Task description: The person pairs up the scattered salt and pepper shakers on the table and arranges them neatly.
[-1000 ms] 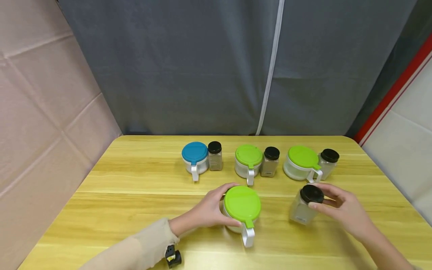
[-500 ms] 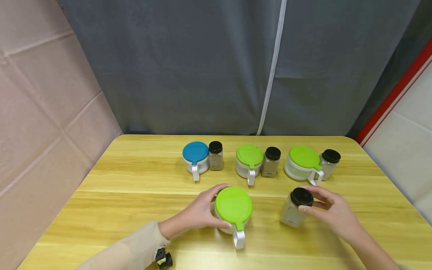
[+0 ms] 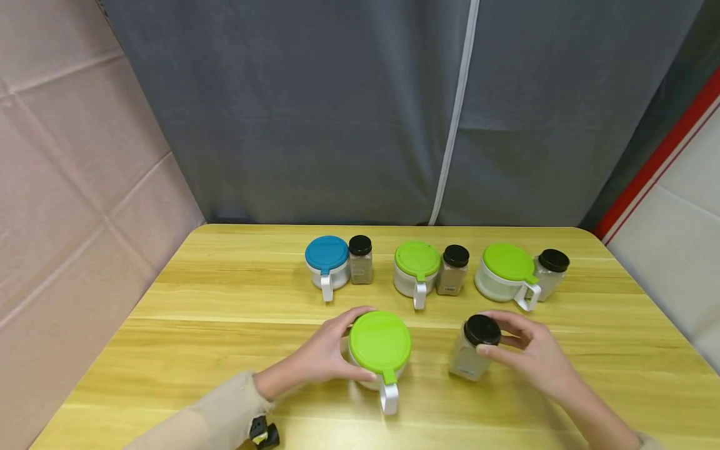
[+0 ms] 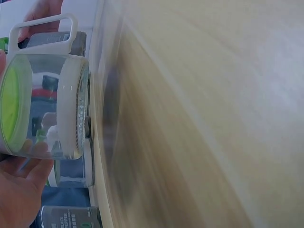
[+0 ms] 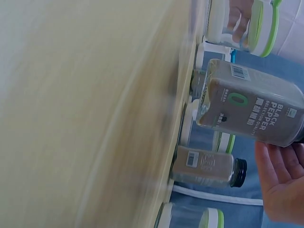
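Fingers and thumb of my left hand [image 3: 323,355] curl round a glass seasoning jar [image 3: 380,342] with a lime-green lid and a white handle that points toward me. In the left wrist view, the jar's clear body [image 4: 45,107] shows, with fingers beneath it. My right hand [image 3: 534,362] grips a black pepper bottle [image 3: 468,359] near its black cap, to the right of the jar. The bottle is tilted a little. Its label reads "BLACK PEPPER" in the right wrist view, where the bottle [image 5: 251,102] appears raised off the wooden table [image 3: 225,350].
Along the back stand a blue-lidded jar [image 3: 327,256], a spice bottle [image 3: 360,261], a green-lidded jar [image 3: 417,265], a second spice bottle [image 3: 452,272], another green-lidded jar [image 3: 506,269] and a third bottle [image 3: 550,272]. A grey curtain [image 3: 309,112] hangs behind the table.
Both hands have moved left across the front of the table, carrying the green-lidded jar and the pepper bottle along. The back row stays put.
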A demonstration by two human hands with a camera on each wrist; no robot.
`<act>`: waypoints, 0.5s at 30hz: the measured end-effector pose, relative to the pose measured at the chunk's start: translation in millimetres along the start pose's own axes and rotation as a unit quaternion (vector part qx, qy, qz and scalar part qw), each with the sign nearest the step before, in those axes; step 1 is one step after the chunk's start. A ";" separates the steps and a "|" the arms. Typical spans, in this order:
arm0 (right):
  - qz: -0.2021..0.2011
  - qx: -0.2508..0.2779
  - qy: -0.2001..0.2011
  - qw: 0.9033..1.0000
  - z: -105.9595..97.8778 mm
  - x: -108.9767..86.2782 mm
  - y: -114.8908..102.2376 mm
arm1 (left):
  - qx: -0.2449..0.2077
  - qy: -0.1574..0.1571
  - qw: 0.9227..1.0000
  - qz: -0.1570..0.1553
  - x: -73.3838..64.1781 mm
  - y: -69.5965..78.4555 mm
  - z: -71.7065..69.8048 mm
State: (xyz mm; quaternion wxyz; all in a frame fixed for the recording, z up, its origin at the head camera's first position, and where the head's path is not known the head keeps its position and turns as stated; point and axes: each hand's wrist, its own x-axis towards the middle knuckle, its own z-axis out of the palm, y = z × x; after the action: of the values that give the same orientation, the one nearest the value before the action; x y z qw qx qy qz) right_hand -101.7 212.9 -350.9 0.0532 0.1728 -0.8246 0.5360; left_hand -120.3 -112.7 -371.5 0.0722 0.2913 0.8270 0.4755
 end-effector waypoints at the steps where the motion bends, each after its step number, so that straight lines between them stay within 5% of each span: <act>1: 0.003 0.000 -0.001 1.000 1.3 0.4 -0.4 | 0.000 0.002 1.000 -0.001 -0.7 -0.7 -0.7; 15: 0.008 0.029 -0.021 0.999 22.6 9.6 -4.4 | -0.002 -0.004 1.000 -0.001 -10.3 -6.0 -13.0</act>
State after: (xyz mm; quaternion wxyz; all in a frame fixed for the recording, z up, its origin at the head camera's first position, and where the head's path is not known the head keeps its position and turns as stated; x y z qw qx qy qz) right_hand -106.9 188.7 -354.0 0.0262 0.1791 -0.8111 0.5561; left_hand -119.5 -130.3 -371.1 0.0762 0.2921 0.8259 0.4761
